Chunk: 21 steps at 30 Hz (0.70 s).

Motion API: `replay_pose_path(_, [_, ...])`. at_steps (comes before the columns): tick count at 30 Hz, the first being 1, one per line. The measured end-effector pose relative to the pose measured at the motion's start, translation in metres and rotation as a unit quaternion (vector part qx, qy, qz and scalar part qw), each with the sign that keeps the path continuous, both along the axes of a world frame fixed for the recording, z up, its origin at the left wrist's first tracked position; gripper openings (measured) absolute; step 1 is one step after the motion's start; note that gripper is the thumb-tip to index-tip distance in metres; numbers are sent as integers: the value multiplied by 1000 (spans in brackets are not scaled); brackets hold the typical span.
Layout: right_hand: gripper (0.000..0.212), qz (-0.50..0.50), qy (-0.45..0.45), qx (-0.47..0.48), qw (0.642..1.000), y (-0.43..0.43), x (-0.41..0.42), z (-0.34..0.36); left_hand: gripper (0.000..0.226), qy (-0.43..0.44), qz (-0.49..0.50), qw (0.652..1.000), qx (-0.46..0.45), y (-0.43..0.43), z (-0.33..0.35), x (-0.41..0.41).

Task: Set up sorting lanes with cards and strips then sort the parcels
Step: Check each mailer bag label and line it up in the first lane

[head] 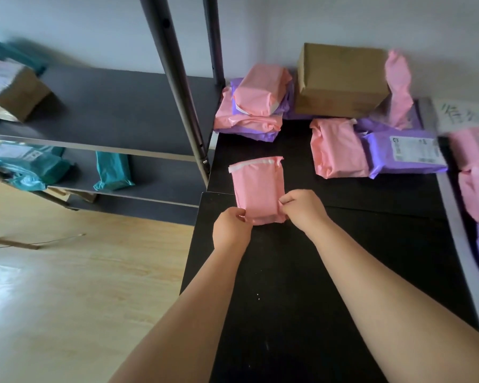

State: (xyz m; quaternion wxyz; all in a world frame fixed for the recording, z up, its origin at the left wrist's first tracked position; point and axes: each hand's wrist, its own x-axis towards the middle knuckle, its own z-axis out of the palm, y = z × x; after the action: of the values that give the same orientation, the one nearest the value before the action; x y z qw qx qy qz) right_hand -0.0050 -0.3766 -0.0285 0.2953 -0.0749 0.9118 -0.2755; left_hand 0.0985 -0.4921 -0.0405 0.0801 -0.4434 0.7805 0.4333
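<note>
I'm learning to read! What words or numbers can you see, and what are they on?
Nothing here can be read.
The white label on the purple parcel: print too small.
The white card: green handwriting, too blurred.
The sticker on the teal parcel: too blurred.

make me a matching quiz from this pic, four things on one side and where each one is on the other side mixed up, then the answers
Things
1. brown cardboard box
2. teal parcel
3. purple parcel with the white label
4. pink parcel with the white strip

Places
A. on the lower shelf
B. pinched at its near end by the left hand and right hand
C. at the back of the black table, by the wall
D. lying beside another pink parcel

Pairs: 1-C, 2-A, 3-D, 4-B
</note>
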Motion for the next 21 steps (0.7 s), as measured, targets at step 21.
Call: replay_pose_path(21, [23,-48,133,-315,938,208,49,154,11,310,120,943,12,146,165,39])
